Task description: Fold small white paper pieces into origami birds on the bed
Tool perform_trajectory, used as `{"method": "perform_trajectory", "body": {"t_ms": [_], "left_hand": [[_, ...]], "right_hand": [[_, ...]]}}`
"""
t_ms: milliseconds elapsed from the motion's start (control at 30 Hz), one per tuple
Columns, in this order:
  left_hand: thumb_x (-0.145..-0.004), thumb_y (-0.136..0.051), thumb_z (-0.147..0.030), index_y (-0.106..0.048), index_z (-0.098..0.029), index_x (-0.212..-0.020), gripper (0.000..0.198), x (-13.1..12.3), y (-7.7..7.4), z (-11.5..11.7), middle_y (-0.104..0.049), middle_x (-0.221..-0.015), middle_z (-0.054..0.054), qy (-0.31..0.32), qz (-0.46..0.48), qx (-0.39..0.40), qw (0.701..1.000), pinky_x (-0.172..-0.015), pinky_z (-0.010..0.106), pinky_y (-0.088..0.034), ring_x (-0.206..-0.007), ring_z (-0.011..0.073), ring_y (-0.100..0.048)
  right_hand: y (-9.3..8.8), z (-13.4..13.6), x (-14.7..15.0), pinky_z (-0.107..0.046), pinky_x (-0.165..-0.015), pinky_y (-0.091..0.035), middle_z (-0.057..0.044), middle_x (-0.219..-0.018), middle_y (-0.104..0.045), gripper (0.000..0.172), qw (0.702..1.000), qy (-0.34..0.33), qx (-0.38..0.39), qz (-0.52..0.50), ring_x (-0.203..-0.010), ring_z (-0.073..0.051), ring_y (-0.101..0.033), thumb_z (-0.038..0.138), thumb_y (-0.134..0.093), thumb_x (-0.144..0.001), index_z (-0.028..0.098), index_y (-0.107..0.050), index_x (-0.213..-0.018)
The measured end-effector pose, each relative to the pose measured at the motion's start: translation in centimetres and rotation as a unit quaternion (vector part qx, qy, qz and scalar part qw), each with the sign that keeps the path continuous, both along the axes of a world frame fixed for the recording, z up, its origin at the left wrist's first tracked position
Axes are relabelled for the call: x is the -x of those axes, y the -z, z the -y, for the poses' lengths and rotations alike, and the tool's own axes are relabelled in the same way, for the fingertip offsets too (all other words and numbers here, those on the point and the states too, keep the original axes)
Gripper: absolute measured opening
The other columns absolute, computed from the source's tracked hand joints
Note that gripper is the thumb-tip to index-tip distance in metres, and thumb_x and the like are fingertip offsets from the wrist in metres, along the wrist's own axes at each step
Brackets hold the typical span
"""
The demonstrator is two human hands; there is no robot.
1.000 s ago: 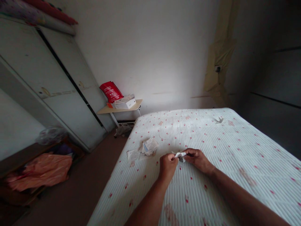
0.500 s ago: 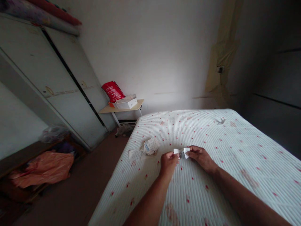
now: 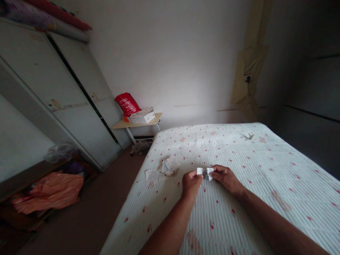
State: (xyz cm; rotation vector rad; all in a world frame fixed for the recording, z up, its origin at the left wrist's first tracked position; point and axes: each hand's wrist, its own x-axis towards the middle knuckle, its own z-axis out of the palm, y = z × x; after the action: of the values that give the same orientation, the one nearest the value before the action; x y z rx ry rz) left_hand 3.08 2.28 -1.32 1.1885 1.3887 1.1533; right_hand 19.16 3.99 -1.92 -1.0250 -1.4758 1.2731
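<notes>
Over the middle of the bed, a small piece of folded paper (image 3: 201, 171) is held between my two hands. White flaps stand out at its sides, and its centre looks dark grey. My left hand (image 3: 191, 181) pinches its left side with thumb and fingers. On the other side, my right hand (image 3: 225, 176) grips the right flap between thumb and fingertips. Left of my left hand lies a loose pile of printed paper pieces (image 3: 170, 165) on the bedcover (image 3: 217, 219). A small grey folded paper shape (image 3: 249, 136) rests near the bed's far right corner.
Beyond the bed's far left corner stands a small table (image 3: 120, 124) with a red bag (image 3: 127, 104) and a white box (image 3: 145, 118). A wardrobe (image 3: 77, 102) is at the left. An orange plastic bag (image 3: 53, 191) lies on a low shelf. A socket (image 3: 248, 79) is on the wall.
The paper's flaps have shifted slightly between my fingers, with the dark middle looking narrower. Both hands keep nearly the same place. The pile on the bed has not moved.
</notes>
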Motion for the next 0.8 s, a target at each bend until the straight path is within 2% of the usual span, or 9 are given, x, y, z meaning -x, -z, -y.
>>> {"method": "perform_trajectory", "body": {"t_ms": [167, 300, 500, 667, 800], "left_hand": [[-0.065, -0.052, -0.027, -0.051, -0.014, -0.049, 0.02, 0.1, 0.7, 0.3, -0.036, -0.045, -0.006, 0.022, -0.064, -0.056, 0.996, -0.045, 0.019, -0.022, -0.047, 0.0071, -0.034], [-0.066, -0.051, -0.022, -0.049, -0.014, -0.049, 0.018, 0.6, 1.0, 0.6, -0.034, -0.049, -0.006, 0.05, -0.129, -0.116, 0.984, -0.048, 0.02, -0.023, -0.051, 0.0077, -0.034], [-0.064, -0.049, -0.012, -0.047, -0.015, -0.047, 0.017, 1.2, 0.9, 0.7, -0.041, -0.053, -0.005, 0.058, -0.207, -0.203, 0.955, -0.052, 0.019, -0.027, -0.055, 0.0085, -0.041], [-0.063, -0.049, -0.01, -0.057, -0.015, -0.056, 0.012, 1.0, 0.8, 0.8, -0.05, -0.055, -0.004, 0.037, -0.214, -0.192, 0.957, -0.053, 0.019, -0.032, -0.055, 0.0094, -0.046], [-0.063, -0.05, -0.009, -0.062, -0.015, -0.065, 0.014, 1.0, 0.2, 1.2, -0.06, -0.063, -0.001, 0.033, -0.188, -0.194, 0.962, -0.059, 0.02, -0.038, -0.061, 0.0113, -0.054]], "right_hand": [[-0.1, 0.4, 0.2, -0.024, -0.058, -0.038, 0.002, -0.064, -0.057, 0.024, 1.0, -0.015, -0.003, 0.011, -0.059, -0.011, -0.05, 0.04, -0.064, -0.069, 0.017, -0.061, -0.071], [-0.3, 0.7, 0.2, -0.026, -0.063, -0.041, 0.0, -0.067, -0.061, 0.026, 0.999, -0.032, -0.019, 0.04, -0.064, -0.014, -0.054, 0.043, -0.064, -0.069, 0.017, -0.063, -0.071], [-0.2, 0.8, 0.3, -0.026, -0.064, -0.042, -0.001, -0.07, -0.063, 0.023, 0.997, -0.038, -0.045, 0.057, -0.067, -0.015, -0.056, 0.04, -0.065, -0.07, 0.017, -0.064, -0.071], [-0.1, 1.0, 0.5, -0.025, -0.064, -0.042, -0.001, -0.069, -0.062, 0.02, 0.997, -0.04, -0.045, 0.044, -0.067, -0.014, -0.055, 0.037, -0.066, -0.07, 0.017, -0.063, -0.072], [-0.3, 1.1, 0.6, -0.024, -0.06, -0.041, 0.0, -0.066, -0.06, 0.02, 0.998, -0.014, -0.049, 0.027, -0.062, -0.012, -0.053, 0.036, -0.065, -0.07, 0.017, -0.061, -0.07]]}}
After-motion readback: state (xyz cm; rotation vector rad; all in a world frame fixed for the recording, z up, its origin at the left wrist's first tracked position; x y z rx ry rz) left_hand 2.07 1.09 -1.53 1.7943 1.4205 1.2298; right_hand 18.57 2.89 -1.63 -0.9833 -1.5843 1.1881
